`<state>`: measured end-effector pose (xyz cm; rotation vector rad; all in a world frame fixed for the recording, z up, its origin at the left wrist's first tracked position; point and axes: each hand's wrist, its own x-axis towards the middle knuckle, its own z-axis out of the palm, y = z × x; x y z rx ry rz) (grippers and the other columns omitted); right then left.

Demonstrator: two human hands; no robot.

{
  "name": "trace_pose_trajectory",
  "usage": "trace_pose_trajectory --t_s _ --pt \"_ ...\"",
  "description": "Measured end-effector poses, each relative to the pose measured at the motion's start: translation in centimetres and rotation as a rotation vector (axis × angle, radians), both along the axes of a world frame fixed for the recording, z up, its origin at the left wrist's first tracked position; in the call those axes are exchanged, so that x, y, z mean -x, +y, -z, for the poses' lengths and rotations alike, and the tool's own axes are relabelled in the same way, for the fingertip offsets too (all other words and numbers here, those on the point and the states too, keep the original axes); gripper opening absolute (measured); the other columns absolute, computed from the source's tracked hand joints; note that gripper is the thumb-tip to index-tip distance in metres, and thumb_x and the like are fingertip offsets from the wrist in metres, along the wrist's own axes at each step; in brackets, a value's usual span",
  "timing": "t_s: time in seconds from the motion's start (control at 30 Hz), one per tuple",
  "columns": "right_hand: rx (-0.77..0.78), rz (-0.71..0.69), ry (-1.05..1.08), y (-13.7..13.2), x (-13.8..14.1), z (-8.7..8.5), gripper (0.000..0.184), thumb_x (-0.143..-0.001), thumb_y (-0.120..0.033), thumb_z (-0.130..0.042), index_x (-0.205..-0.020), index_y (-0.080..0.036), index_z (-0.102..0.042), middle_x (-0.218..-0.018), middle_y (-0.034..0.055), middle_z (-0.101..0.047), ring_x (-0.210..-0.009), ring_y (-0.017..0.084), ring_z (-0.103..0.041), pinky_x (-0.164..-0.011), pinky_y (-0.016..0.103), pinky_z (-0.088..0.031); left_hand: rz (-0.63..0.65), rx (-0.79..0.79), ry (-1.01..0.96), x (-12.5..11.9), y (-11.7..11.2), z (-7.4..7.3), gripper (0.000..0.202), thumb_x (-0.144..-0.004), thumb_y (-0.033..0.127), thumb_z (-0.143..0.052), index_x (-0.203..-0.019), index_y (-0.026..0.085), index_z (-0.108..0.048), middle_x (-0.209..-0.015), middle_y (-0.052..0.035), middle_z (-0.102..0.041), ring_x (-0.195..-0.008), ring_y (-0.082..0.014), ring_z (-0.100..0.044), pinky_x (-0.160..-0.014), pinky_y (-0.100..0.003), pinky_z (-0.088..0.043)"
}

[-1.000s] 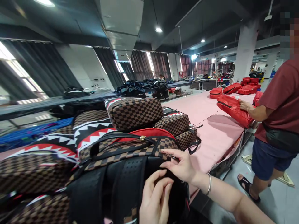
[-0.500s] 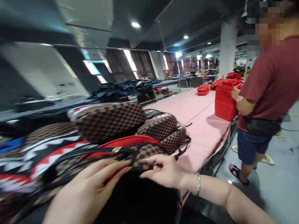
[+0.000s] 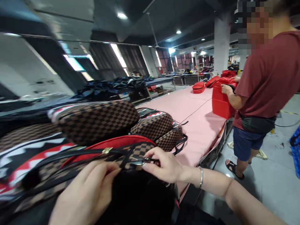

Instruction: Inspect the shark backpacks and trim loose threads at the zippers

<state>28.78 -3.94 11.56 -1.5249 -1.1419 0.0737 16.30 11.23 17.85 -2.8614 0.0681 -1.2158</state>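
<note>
A checkered brown and black backpack with a red-lined opening lies right in front of me, its dark side toward me. My left hand is closed in a pinch on the black trim at its upper edge; whether a loose thread is between the fingertips is too small to tell. My right hand is closed around small thread snips, their metal blades pointing left at the trim, near my left fingertips. A black handle with a gold-coloured fitting arches just beyond both hands.
More checkered bags with shark-tooth patterns are piled behind and to the left. A pink-covered table stretches away to the right. A co-worker stands at its right side, hands on a red bag. Dark fabric heaps a farther table.
My view has turned slightly right. The snips' blades now show clearly in my right hand, and my left hand sits a little farther from them. The co-worker's hands have moved onto the red bag's top.
</note>
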Motion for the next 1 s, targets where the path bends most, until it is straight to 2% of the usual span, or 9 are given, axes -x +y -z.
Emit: trace_pose_trajectory --t_s 0.1,0.23,0.37,0.53,0.67,0.77,0.87,0.93,1.0 --pt "-0.1 -0.056 -0.055 0.1 -0.4 0.6 0.027 -0.083 -0.039 -0.055 -0.1 -0.019 -0.058 -0.085 -0.0001 -0.066 -0.067 0.011 -0.061 -0.063 0.019 -0.049 -0.032 -0.073 -0.01 0.2 -1.1 -0.3 0.016 -0.088 0.028 -0.038 -0.076 0.022 -0.046 -0.073 -0.0003 -0.054 -0.065 -0.0139 -0.055 -0.062 -0.024 -0.044" --pt "-0.171 -0.067 -0.178 0.3 -0.3 0.4 0.023 -0.085 -0.036 -0.051 -0.092 -0.018 -0.062 -0.085 0.002 -0.067 -0.072 0.011 -0.062 -0.064 0.019 -0.048 -0.048 -0.086 -0.024 0.1 -1.3 -0.4 0.015 -0.088 0.025 -0.038 -0.076 0.021 -0.045 -0.071 0.0 -0.053 -0.065 -0.0135 -0.055 -0.061 -0.023 -0.044" --pt "-0.131 -0.045 -0.275 0.2 -0.1 -0.6 0.021 -0.084 -0.035 -0.053 -0.093 -0.018 -0.062 -0.086 0.002 -0.068 -0.065 0.011 -0.062 -0.058 0.018 -0.046 -0.048 -0.066 -0.003 0.2 -1.0 -0.3 0.014 -0.087 0.025 -0.04 -0.076 0.021 -0.046 -0.072 0.0001 -0.053 -0.065 -0.0137 -0.055 -0.06 -0.023 -0.044" --pt "-0.022 -0.056 -0.403 -0.1 -0.1 -1.8 0.018 -0.086 -0.034 -0.051 -0.094 -0.021 -0.061 -0.089 0.0022 -0.069 -0.078 0.014 -0.064 -0.068 0.021 -0.046 -0.058 -0.051 0.005 0.3 -1.2 -0.3 0.015 -0.086 0.025 -0.04 -0.073 0.022 -0.046 -0.07 0.0007 -0.054 -0.063 -0.0131 -0.055 -0.059 -0.022 -0.044" --pt "-0.033 -0.081 -0.424 -0.2 -0.3 -1.9 0.019 -0.088 -0.034 -0.048 -0.091 -0.021 -0.062 -0.086 0.0035 -0.069 -0.079 0.015 -0.064 -0.069 0.023 -0.046 -0.051 0.004 -0.006 0.5 -1.5 -0.3 0.014 -0.085 0.024 -0.042 -0.073 0.022 -0.047 -0.069 0.0007 -0.055 -0.063 -0.013 -0.055 -0.059 -0.022 -0.044" --pt "-0.11 -0.123 -0.251 0.1 -0.7 -1.1 0.018 -0.085 -0.034 -0.052 -0.092 -0.02 -0.062 -0.089 0.0027 -0.067 -0.077 0.013 -0.063 -0.069 0.022 -0.046 0.002 0.104 -0.006 1.1 -1.5 -0.4 0.013 -0.084 0.023 -0.043 -0.072 0.022 -0.048 -0.068 0.0008 -0.054 -0.062 -0.0124 -0.053 -0.058 -0.022 -0.044" --pt "-0.171 -0.136 0.061 1.1 -1.8 0.2 0.026 -0.086 -0.04 -0.052 -0.095 -0.017 -0.06 -0.074 -0.0006 -0.063 -0.064 0.01 -0.057 -0.061 0.02 -0.045 0.095 0.222 0.027 2.3 -1.8 -0.6 0.012 -0.083 0.021 -0.044 -0.071 0.022 -0.048 -0.067 0.001 -0.053 -0.061 -0.0124 -0.051 -0.056 -0.023 -0.043" --pt "-0.168 -0.149 0.22 2.3 -2.9 0.9 0.033 -0.087 -0.045 -0.047 -0.098 -0.015 -0.06 -0.065 -0.0027 -0.058 -0.055 0.008 -0.052 -0.055 0.019 -0.042 0.138 0.284 0.049 3.2 -2.3 -0.6 0.012 -0.083 0.02 -0.045 -0.072 0.023 -0.05 -0.067 0.0012 -0.053 -0.061 -0.0126 -0.051 -0.056 -0.023 -0.043" --pt "-0.149 -0.168 0.292 3.8 -4.1 1.2 0.038 -0.085 -0.048 -0.051 -0.101 -0.015 -0.06 -0.068 -0.0019 -0.059 -0.057 0.008 -0.052 -0.056 0.019 -0.042 0.16 0.331 0.048 4.0 -2.8 -0.5 0.013 -0.083 0.018 -0.045 -0.071 0.023 -0.05 -0.066 0.0012 -0.053 -0.061 -0.0128 -0.051 -0.057 -0.024 -0.043"
